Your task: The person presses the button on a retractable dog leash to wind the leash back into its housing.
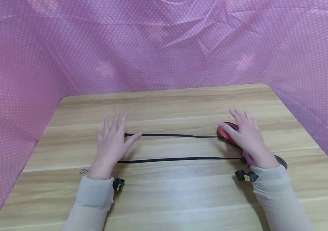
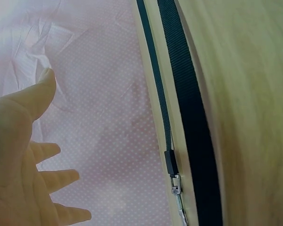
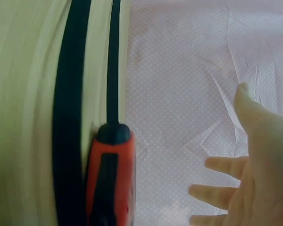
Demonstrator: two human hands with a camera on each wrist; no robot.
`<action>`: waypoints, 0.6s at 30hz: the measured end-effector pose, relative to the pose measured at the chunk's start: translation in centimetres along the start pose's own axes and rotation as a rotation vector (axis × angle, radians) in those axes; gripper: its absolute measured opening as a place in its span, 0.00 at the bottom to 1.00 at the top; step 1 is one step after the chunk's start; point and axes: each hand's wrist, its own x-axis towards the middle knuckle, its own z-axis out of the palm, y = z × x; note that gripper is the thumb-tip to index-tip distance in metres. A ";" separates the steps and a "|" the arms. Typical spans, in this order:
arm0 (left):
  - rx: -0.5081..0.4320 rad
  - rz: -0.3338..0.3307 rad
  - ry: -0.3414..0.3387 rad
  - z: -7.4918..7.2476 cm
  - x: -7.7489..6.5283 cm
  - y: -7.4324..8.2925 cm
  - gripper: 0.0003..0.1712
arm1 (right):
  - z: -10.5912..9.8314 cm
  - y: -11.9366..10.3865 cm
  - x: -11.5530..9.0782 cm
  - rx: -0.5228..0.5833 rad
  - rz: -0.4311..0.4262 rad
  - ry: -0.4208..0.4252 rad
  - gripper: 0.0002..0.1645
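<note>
Two retractable dog leashes lie across the table with their black straps drawn out to the left. The red leash (image 1: 220,131) is farther back; the purple leash (image 1: 247,158) is nearer, partly hidden under my right hand (image 1: 248,136). That hand hovers over both casings with spread fingers and holds nothing. My left hand (image 1: 111,146), fingers also spread, is above the clip ends of the straps. One metal clip (image 1: 84,171) shows beside the left wrist; another clip (image 2: 176,188) appears in the left wrist view. In the right wrist view the red casing (image 3: 111,179) sits apart from the hand.
The wooden table (image 1: 181,199) has rounded back corners. Pink dotted cloth (image 1: 152,48) hangs behind it and along both sides. Small black cameras (image 1: 118,184) are strapped at the wrists. Both straps run nearly parallel across the table's middle.
</note>
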 end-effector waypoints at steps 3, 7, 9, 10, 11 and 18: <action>-0.007 -0.008 -0.012 0.0 0.1 -0.1 0.54 | -0.5 0.6 0.0 0.007 0.039 -0.051 0.51; -0.019 -0.012 -0.023 0.1 0.1 -0.4 0.54 | -1.3 1.3 0.1 0.017 0.098 -0.139 0.53; -0.024 -0.008 -0.022 0.2 0.2 -0.6 0.53 | -1.6 1.5 0.2 0.027 0.120 -0.178 0.54; -0.026 -0.005 -0.020 0.2 0.2 -0.8 0.53 | -1.7 1.6 0.3 0.032 0.127 -0.191 0.54; -0.026 0.000 -0.016 0.3 0.3 -1.0 0.53 | -1.7 1.7 0.3 0.037 0.132 -0.201 0.55; -0.002 0.009 -0.019 0.2 0.7 -2.3 0.51 | -2.4 2.1 0.1 0.080 0.169 -0.258 0.57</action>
